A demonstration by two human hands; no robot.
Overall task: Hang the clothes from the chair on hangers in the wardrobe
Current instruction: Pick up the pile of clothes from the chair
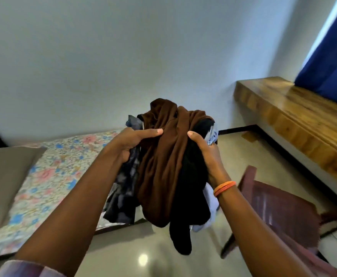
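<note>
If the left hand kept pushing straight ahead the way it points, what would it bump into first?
The left hand already grips the bundle of clothes, so the clothes come first. Beyond them, probably the pale wall, though depth is unclear.

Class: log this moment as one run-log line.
phase: carrying | left hand: gripping clothes bundle | right hand: gripping bundle | chair: seat bare | wardrobe: not in view
</note>
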